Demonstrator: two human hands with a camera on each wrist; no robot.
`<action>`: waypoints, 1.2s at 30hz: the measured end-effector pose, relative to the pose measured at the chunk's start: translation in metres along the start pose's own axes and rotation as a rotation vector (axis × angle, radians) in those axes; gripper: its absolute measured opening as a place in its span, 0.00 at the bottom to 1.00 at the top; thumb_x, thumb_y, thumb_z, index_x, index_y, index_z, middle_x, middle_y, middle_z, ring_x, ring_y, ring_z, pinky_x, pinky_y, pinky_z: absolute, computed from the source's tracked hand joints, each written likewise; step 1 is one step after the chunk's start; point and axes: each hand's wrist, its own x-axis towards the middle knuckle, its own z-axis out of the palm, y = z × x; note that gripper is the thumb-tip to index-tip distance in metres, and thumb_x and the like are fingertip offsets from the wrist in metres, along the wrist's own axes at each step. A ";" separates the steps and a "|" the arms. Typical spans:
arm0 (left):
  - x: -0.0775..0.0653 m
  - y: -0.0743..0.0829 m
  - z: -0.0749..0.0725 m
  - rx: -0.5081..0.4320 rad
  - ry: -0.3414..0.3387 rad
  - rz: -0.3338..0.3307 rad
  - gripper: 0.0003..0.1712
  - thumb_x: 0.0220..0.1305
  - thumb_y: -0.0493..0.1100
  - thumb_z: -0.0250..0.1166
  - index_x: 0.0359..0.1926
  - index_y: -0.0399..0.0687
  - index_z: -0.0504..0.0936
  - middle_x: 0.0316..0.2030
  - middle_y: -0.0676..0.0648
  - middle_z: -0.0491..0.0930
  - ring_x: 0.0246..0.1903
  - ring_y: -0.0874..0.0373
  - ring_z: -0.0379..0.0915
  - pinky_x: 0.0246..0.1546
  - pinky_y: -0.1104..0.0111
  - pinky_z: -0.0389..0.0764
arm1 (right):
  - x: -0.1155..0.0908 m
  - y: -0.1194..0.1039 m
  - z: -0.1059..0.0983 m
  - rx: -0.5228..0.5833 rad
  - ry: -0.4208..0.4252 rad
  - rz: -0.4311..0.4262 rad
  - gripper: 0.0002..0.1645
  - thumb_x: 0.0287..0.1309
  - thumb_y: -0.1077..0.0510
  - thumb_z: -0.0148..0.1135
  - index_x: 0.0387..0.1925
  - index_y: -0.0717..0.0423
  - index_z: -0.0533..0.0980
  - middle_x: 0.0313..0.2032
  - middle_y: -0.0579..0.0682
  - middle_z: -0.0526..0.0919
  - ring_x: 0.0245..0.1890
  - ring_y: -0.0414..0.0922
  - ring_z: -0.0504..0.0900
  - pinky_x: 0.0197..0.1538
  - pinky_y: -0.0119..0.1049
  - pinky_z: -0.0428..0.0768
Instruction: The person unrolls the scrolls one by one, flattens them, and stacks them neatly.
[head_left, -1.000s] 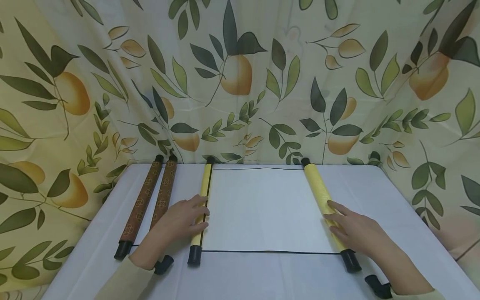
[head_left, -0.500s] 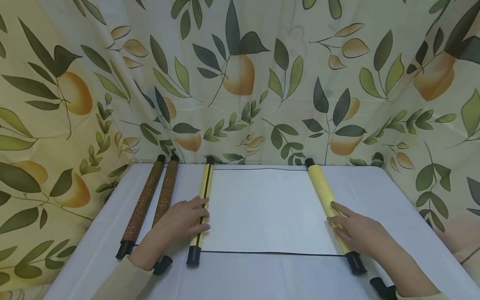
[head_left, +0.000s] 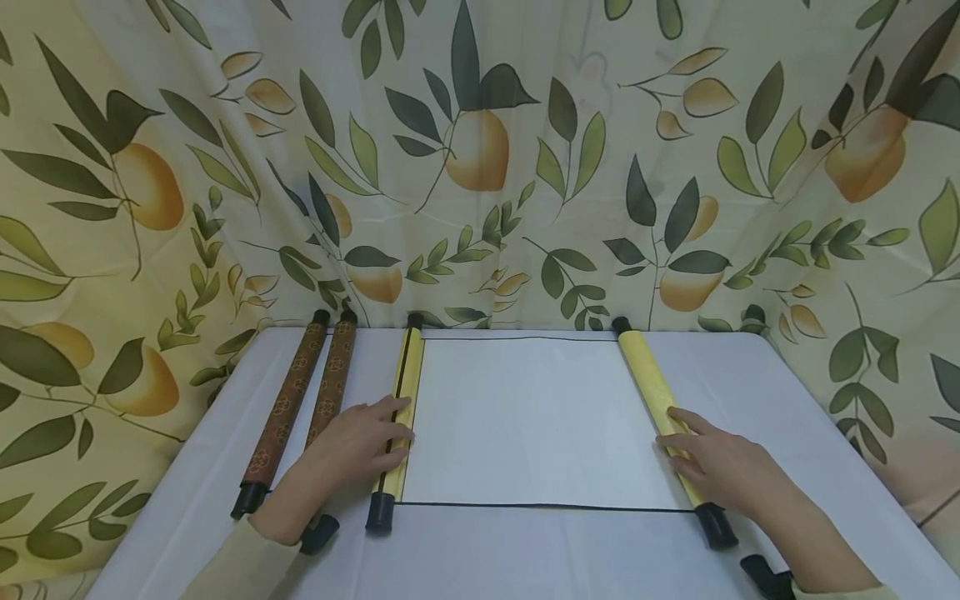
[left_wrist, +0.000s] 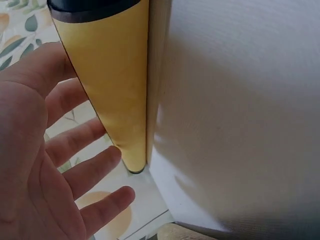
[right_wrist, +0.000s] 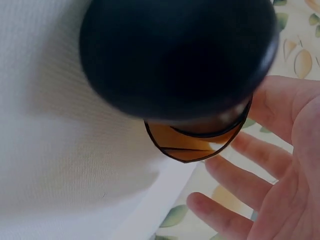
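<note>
A scroll lies partly unrolled, its blank white sheet (head_left: 525, 417) spread between a yellow left roll (head_left: 409, 375) and a yellow right roll (head_left: 649, 383). Black knobs cap both rolls. My left hand (head_left: 356, 450) rests fingertips across the left roll; the left wrist view shows those fingers spread and nearly straight along the roll's yellow side (left_wrist: 110, 65). On the right roll, my right hand (head_left: 720, 462) touches with extended fingers. The roll's black end knob (right_wrist: 175, 55) fills the top of the right wrist view and hides part of the roll there.
Left of the yellow roll lies a brown patterned scroll with two rolls, an outer one (head_left: 285, 408) and an inner one (head_left: 333, 367) partly behind my left hand. A white-covered table (head_left: 555, 558) carries everything. A fruit-print curtain (head_left: 480, 233) hangs at its far edge.
My left hand has moved slightly left, and the left roll has turned, its black stripe shifting to the left side. The right hand and roll have shifted slightly right, so the sheet shows wider.
</note>
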 end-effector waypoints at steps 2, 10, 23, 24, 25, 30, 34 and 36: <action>-0.001 -0.001 0.001 0.001 0.011 -0.001 0.14 0.65 0.55 0.64 0.46 0.58 0.88 0.64 0.44 0.74 0.56 0.48 0.78 0.53 0.52 0.79 | -0.001 0.001 0.000 0.012 -0.015 0.007 0.20 0.58 0.50 0.69 0.53 0.46 0.83 0.68 0.62 0.68 0.52 0.65 0.81 0.40 0.59 0.82; -0.006 -0.006 0.003 -0.012 0.051 0.003 0.14 0.64 0.56 0.67 0.44 0.55 0.86 0.63 0.44 0.76 0.64 0.43 0.71 0.56 0.49 0.78 | -0.002 0.002 0.001 0.061 -0.060 0.039 0.25 0.54 0.48 0.72 0.54 0.47 0.81 0.70 0.64 0.65 0.57 0.69 0.76 0.47 0.64 0.79; -0.007 -0.005 0.001 -0.029 0.028 -0.022 0.07 0.65 0.47 0.65 0.39 0.57 0.90 0.62 0.46 0.77 0.67 0.41 0.67 0.58 0.43 0.75 | -0.002 0.013 0.002 0.053 -0.046 0.053 0.29 0.53 0.58 0.68 0.60 0.51 0.79 0.69 0.70 0.60 0.47 0.63 0.81 0.34 0.52 0.80; -0.007 -0.004 0.001 -0.030 0.028 -0.022 0.07 0.65 0.47 0.65 0.39 0.57 0.90 0.62 0.46 0.78 0.67 0.41 0.67 0.58 0.43 0.75 | -0.002 0.014 0.002 0.051 -0.048 0.060 0.29 0.53 0.58 0.68 0.60 0.52 0.78 0.69 0.70 0.60 0.50 0.65 0.80 0.35 0.54 0.80; -0.007 -0.005 0.001 -0.031 0.030 -0.020 0.07 0.66 0.47 0.65 0.39 0.57 0.89 0.62 0.46 0.78 0.67 0.41 0.67 0.58 0.43 0.75 | -0.002 0.015 0.003 0.050 -0.048 0.068 0.30 0.53 0.58 0.68 0.60 0.53 0.78 0.69 0.71 0.60 0.52 0.67 0.79 0.36 0.56 0.81; -0.007 -0.005 0.002 -0.027 0.040 -0.012 0.07 0.66 0.47 0.65 0.39 0.57 0.89 0.62 0.45 0.78 0.66 0.41 0.68 0.58 0.44 0.76 | -0.004 0.020 0.002 0.043 -0.020 0.063 0.30 0.54 0.56 0.70 0.60 0.57 0.77 0.69 0.71 0.61 0.50 0.67 0.80 0.33 0.54 0.80; -0.008 -0.005 0.002 -0.019 0.062 -0.003 0.06 0.65 0.48 0.66 0.38 0.57 0.89 0.62 0.44 0.78 0.66 0.39 0.67 0.57 0.45 0.76 | -0.005 0.022 0.001 0.058 -0.024 0.061 0.33 0.52 0.55 0.72 0.61 0.57 0.76 0.69 0.70 0.61 0.43 0.62 0.83 0.30 0.49 0.79; -0.008 -0.005 0.001 -0.018 0.078 -0.001 0.06 0.65 0.49 0.67 0.37 0.57 0.89 0.62 0.44 0.78 0.67 0.38 0.67 0.58 0.45 0.76 | -0.006 0.023 0.001 0.073 -0.029 0.060 0.33 0.53 0.59 0.70 0.62 0.57 0.75 0.70 0.70 0.59 0.31 0.54 0.82 0.25 0.43 0.75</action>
